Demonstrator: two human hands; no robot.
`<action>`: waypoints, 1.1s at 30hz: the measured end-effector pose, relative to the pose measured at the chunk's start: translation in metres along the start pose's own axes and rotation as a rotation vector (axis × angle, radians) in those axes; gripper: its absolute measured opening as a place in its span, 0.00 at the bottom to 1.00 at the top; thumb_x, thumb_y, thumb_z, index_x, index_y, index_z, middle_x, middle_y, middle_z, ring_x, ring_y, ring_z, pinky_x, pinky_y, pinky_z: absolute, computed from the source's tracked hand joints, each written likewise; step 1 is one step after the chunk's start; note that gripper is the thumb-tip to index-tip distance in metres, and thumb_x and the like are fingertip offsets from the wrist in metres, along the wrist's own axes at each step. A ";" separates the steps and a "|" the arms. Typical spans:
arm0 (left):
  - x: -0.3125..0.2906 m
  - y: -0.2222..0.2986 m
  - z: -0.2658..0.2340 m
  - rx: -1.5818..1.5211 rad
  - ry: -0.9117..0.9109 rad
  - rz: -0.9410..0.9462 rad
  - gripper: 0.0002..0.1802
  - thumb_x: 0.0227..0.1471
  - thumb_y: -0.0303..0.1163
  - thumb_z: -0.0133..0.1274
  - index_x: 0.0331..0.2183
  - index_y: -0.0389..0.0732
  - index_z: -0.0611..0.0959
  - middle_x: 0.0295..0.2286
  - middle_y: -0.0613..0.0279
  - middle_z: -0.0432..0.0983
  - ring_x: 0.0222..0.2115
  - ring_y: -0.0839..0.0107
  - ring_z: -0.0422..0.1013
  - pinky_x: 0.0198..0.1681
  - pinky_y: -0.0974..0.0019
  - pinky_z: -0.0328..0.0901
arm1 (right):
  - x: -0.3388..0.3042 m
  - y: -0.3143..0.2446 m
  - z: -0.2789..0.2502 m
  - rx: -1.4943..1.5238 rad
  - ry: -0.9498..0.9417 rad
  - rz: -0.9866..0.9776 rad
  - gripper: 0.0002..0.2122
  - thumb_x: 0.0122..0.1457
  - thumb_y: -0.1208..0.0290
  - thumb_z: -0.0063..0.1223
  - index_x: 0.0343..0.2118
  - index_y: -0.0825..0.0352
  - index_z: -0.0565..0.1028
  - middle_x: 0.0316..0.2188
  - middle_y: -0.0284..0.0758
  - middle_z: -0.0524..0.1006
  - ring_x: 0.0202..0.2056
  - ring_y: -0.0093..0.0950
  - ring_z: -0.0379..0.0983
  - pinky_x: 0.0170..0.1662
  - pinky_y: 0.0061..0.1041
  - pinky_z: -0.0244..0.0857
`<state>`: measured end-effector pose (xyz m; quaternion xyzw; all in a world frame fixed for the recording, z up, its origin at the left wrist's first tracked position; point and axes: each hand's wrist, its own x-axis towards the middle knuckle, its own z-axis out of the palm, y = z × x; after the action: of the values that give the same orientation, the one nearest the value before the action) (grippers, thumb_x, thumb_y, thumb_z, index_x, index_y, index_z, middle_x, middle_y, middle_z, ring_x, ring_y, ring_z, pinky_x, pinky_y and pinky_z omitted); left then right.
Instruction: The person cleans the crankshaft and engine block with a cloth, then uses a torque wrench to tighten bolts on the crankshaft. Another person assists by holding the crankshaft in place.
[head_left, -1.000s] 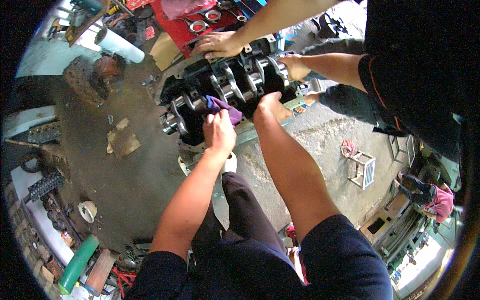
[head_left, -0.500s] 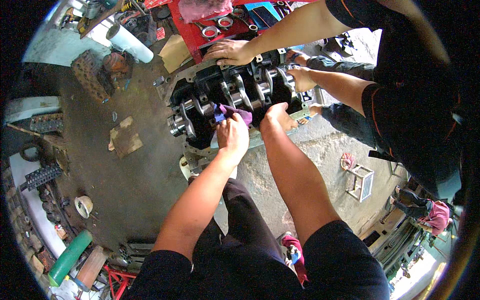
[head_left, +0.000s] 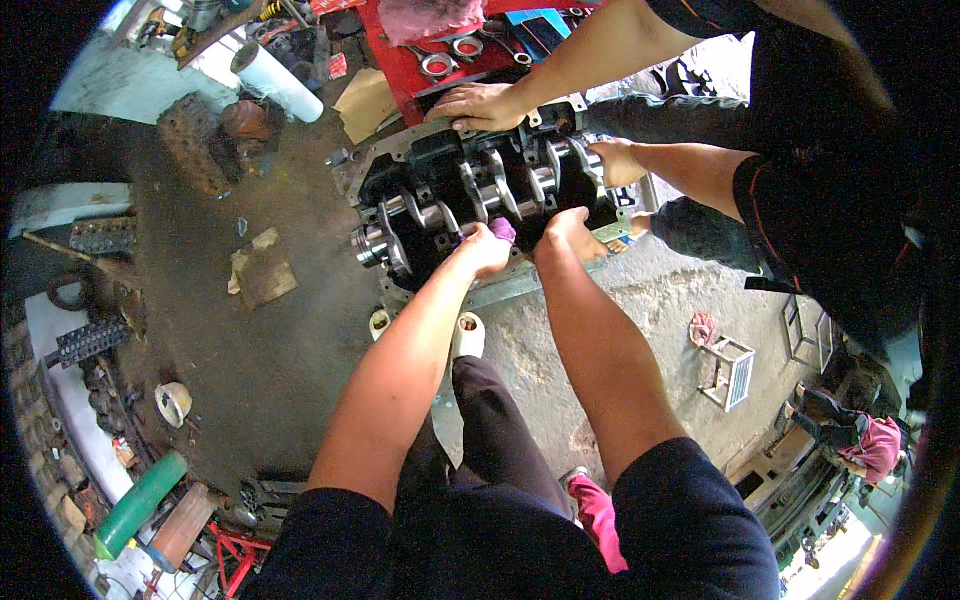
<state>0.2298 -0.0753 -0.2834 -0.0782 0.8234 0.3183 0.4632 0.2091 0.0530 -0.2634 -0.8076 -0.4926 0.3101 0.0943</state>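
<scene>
A dark engine block (head_left: 425,165) lies in front of me with a shiny crankshaft (head_left: 493,198) seated along it. My left hand (head_left: 485,252) is closed around a purple cloth (head_left: 503,230) at the block's near side, by the middle of the crankshaft. On the near right edge of the block rests my right hand (head_left: 572,237), its fingers partly hidden and stretched along the rim, holding nothing visible. A co-worker's hand (head_left: 478,105) lies flat on the far rim. The same person's other hand (head_left: 618,162) touches the crankshaft's right end.
Connecting rods (head_left: 438,66) lie on a red table (head_left: 398,62) behind the block. Cardboard pieces (head_left: 264,268) are on the floor at left, near greasy engine parts (head_left: 190,140). A small metal stool (head_left: 727,373) stands at right. Further right, another person (head_left: 875,448) is bent over.
My left hand has shifted slightly with the purple cloth, which is now mostly bunched inside it. The whole view has drifted a little; my right hand and the co-worker's hands keep their places.
</scene>
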 end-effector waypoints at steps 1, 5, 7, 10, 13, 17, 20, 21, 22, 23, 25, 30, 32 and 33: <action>0.005 -0.004 0.004 -0.037 0.069 0.008 0.47 0.57 0.58 0.42 0.53 0.16 0.60 0.46 0.25 0.69 0.50 0.46 0.70 0.52 0.54 0.64 | -0.001 0.000 -0.001 -0.018 0.000 -0.008 0.28 0.49 0.57 0.55 0.47 0.73 0.62 0.42 0.53 0.76 0.41 0.49 0.76 0.47 0.45 0.70; 0.005 -0.030 0.015 -0.191 0.161 0.190 0.36 0.55 0.53 0.45 0.51 0.31 0.64 0.45 0.28 0.71 0.48 0.37 0.69 0.51 0.46 0.63 | 0.001 0.004 0.001 -0.024 -0.011 -0.061 0.29 0.50 0.55 0.55 0.47 0.73 0.61 0.40 0.53 0.75 0.40 0.50 0.77 0.45 0.46 0.71; -0.009 -0.035 0.011 -0.374 0.388 0.209 0.32 0.54 0.46 0.48 0.51 0.30 0.64 0.42 0.28 0.72 0.46 0.37 0.70 0.49 0.45 0.64 | 0.004 0.006 0.004 -0.011 0.002 -0.088 0.30 0.50 0.54 0.55 0.47 0.74 0.61 0.40 0.54 0.75 0.40 0.50 0.76 0.45 0.46 0.71; -0.033 -0.023 -0.013 -0.556 0.733 0.197 0.28 0.54 0.38 0.49 0.51 0.31 0.64 0.40 0.29 0.73 0.42 0.34 0.70 0.46 0.44 0.65 | 0.008 0.010 0.007 -0.011 0.033 -0.139 0.31 0.50 0.54 0.57 0.47 0.75 0.61 0.41 0.55 0.75 0.41 0.51 0.76 0.45 0.47 0.71; -0.039 -0.003 -0.059 -0.280 0.841 0.443 0.27 0.52 0.34 0.52 0.50 0.31 0.65 0.38 0.30 0.74 0.40 0.38 0.72 0.45 0.44 0.65 | 0.009 0.011 0.007 -0.021 0.005 -0.111 0.32 0.50 0.54 0.58 0.48 0.75 0.60 0.42 0.55 0.74 0.41 0.51 0.76 0.46 0.46 0.71; -0.042 0.002 -0.049 0.591 0.507 0.345 0.28 0.47 0.28 0.52 0.51 0.33 0.66 0.49 0.32 0.67 0.54 0.38 0.62 0.57 0.38 0.55 | 0.007 0.008 0.006 -0.004 0.013 -0.093 0.32 0.50 0.55 0.59 0.49 0.74 0.61 0.42 0.53 0.75 0.42 0.50 0.76 0.47 0.44 0.70; -0.039 -0.009 -0.026 0.756 0.455 0.465 0.27 0.47 0.26 0.49 0.51 0.34 0.69 0.54 0.34 0.62 0.61 0.40 0.51 0.62 0.34 0.42 | 0.007 0.007 0.008 -0.030 0.034 -0.075 0.31 0.49 0.55 0.59 0.49 0.73 0.62 0.42 0.52 0.75 0.43 0.49 0.76 0.48 0.44 0.69; -0.038 -0.015 -0.023 0.755 0.433 0.488 0.26 0.48 0.26 0.49 0.50 0.34 0.69 0.53 0.35 0.63 0.61 0.40 0.51 0.62 0.33 0.42 | 0.008 0.007 0.009 -0.048 0.049 -0.069 0.31 0.49 0.55 0.59 0.49 0.73 0.62 0.41 0.52 0.75 0.43 0.48 0.76 0.48 0.44 0.69; -0.037 -0.019 -0.023 0.751 0.476 0.538 0.24 0.48 0.26 0.48 0.50 0.34 0.69 0.53 0.35 0.64 0.61 0.40 0.51 0.62 0.33 0.42 | 0.009 0.007 0.010 -0.047 0.054 -0.058 0.30 0.49 0.56 0.59 0.48 0.73 0.63 0.41 0.52 0.75 0.43 0.48 0.76 0.47 0.44 0.69; -0.039 -0.024 -0.023 0.728 0.485 0.578 0.23 0.48 0.27 0.49 0.48 0.34 0.71 0.53 0.37 0.64 0.62 0.41 0.51 0.63 0.35 0.42 | 0.010 0.007 0.010 -0.044 0.058 -0.052 0.30 0.49 0.56 0.59 0.48 0.73 0.63 0.41 0.51 0.75 0.43 0.48 0.76 0.47 0.44 0.69; -0.041 -0.027 -0.027 0.695 0.436 0.582 0.23 0.48 0.28 0.49 0.48 0.34 0.71 0.53 0.37 0.65 0.61 0.43 0.52 0.63 0.37 0.42 | 0.011 0.007 0.012 -0.018 0.053 -0.051 0.30 0.48 0.56 0.60 0.49 0.72 0.63 0.41 0.51 0.76 0.43 0.48 0.75 0.47 0.45 0.69; -0.051 -0.023 -0.017 0.601 0.451 0.553 0.24 0.45 0.30 0.53 0.45 0.30 0.71 0.51 0.38 0.66 0.60 0.43 0.54 0.64 0.41 0.43 | 0.013 0.006 0.015 -0.048 0.059 -0.036 0.31 0.48 0.54 0.58 0.49 0.71 0.63 0.42 0.51 0.75 0.43 0.49 0.75 0.46 0.46 0.69; -0.059 -0.024 -0.009 0.510 0.531 0.598 0.25 0.39 0.30 0.58 0.40 0.28 0.71 0.48 0.31 0.66 0.59 0.39 0.54 0.65 0.42 0.41 | 0.012 0.006 0.014 -0.047 0.038 -0.015 0.31 0.49 0.54 0.58 0.49 0.71 0.63 0.42 0.51 0.75 0.43 0.49 0.75 0.46 0.46 0.69; -0.064 -0.025 -0.004 0.520 0.521 0.577 0.26 0.41 0.30 0.58 0.42 0.29 0.71 0.49 0.32 0.66 0.60 0.41 0.54 0.65 0.42 0.42 | 0.011 0.005 0.013 -0.065 0.041 -0.018 0.30 0.49 0.54 0.57 0.49 0.72 0.62 0.41 0.51 0.75 0.42 0.49 0.76 0.46 0.46 0.69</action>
<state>0.2730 -0.1080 -0.2407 0.1950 0.9529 0.1870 0.1376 0.2087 0.0578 -0.2810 -0.8120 -0.5077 0.2763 0.0810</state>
